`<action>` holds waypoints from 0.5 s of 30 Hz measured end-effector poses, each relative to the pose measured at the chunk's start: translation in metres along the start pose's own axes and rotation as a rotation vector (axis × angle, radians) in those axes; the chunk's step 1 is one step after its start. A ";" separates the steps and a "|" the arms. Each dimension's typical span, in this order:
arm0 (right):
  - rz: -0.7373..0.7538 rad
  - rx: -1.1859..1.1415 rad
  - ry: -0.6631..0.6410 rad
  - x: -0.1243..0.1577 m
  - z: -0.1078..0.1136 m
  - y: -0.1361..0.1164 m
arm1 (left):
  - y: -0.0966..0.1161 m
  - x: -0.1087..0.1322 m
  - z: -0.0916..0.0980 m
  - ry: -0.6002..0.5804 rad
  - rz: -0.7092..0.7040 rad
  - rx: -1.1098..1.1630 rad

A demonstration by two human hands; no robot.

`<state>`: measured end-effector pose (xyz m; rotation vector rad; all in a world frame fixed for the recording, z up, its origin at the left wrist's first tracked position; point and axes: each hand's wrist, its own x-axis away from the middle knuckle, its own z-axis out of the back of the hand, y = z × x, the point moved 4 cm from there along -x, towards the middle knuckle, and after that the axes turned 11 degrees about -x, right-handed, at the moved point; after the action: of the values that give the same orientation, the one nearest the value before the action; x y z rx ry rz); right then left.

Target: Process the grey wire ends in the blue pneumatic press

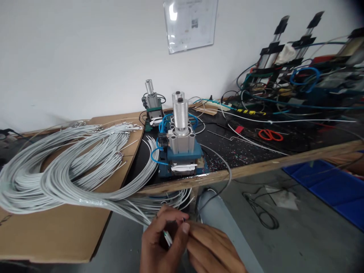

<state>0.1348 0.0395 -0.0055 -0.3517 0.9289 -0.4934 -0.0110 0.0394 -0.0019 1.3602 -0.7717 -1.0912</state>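
Low in the view, below the bench edge, my left hand (162, 242) is curled around a white cable (167, 238) whose green inner wire shows at the end. Its thumb and forefinger pinch together. Close against it, my right hand (212, 244) has its fingers pressed together at the same spot, where a tiny dark wire tip shows; what lies between its fingertips is hidden. Beside my left hand runs a large coiled bundle of white cables (65, 182), its ends hanging over the bench edge toward my hands.
A pneumatic press (183, 140) with a knurled silver cylinder stands at the bench's front edge, another press (153, 102) behind it. Brown cardboard (71, 239) lies under the cables. Orange-handled scissors (270, 134), wire scraps and hoses lie right. A blue bin (327, 189) sits below.
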 end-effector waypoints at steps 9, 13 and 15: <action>-0.016 0.021 -0.013 0.010 0.000 -0.004 | 0.000 0.008 0.003 -0.038 0.068 0.079; -0.135 0.132 -0.010 0.039 0.001 0.018 | 0.000 0.010 0.004 -0.120 0.059 0.137; -0.209 0.120 -0.041 0.059 0.000 0.030 | -0.005 0.011 0.005 -0.162 0.053 0.104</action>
<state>0.1719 0.0321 -0.0600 -0.3506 0.8227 -0.7281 -0.0126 0.0278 -0.0079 1.3422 -0.9893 -1.1423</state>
